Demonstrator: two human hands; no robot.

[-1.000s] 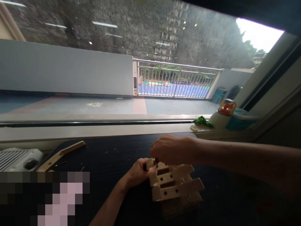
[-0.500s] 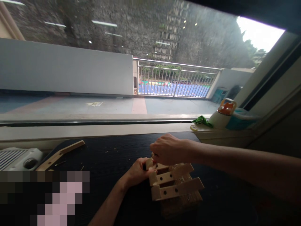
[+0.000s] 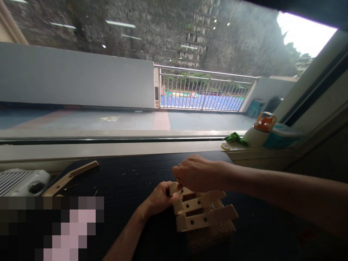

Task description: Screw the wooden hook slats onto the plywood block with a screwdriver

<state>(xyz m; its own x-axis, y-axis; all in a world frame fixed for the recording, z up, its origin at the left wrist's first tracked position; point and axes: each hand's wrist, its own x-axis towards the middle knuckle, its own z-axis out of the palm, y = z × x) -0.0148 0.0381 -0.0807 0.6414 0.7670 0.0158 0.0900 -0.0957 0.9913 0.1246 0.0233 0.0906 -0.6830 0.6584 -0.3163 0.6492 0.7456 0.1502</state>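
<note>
Several pale wooden pieces with round dark holes lie side by side on a stack of rough wood; the nearest wooden piece and the wooden piece behind it show best. My left hand is closed round the left end of the farthest wooden piece. Above that same end, my right hand is closed, knuckles up. A small dark metal shaft or screw shows under its fingers; what the fingers grip is otherwise hidden. The right forearm comes in from the right.
On the black table lies an angled wooden bar, with a thin metal piece near it. A grey-white machine housing stands left. The sill holds a jug, a green cloth and a roll of tape.
The view has shifted slightly. My right hand has turned a little over the wooden end, while my left hand keeps its hold in the same place.
</note>
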